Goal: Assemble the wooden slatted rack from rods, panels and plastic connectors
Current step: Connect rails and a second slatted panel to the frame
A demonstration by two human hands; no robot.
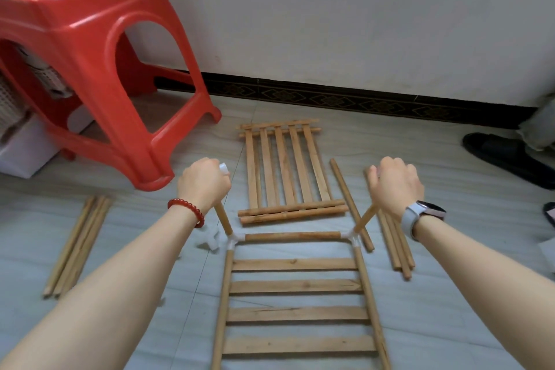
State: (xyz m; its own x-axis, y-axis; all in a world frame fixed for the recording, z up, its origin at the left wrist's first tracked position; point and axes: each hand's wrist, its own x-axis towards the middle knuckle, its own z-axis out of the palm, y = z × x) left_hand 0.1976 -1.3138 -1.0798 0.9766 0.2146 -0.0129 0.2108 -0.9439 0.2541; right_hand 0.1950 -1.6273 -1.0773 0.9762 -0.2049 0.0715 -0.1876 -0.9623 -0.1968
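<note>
Left hand (203, 182) and right hand (395, 186) each grip an upright rod (222, 218) rising from the first shelf's (295, 288) corner connectors (232, 239). Spare slatted panels (285, 168) and loose rods (76, 245) lie on the floor, so most assembly apparently remains.

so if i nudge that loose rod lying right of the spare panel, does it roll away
Probably: the loose rod looks round and smooth and lies alone on glossy floor tiles. It seems light and stiff, so it should lift easily. The rod pile beside it might stop it.
</note>
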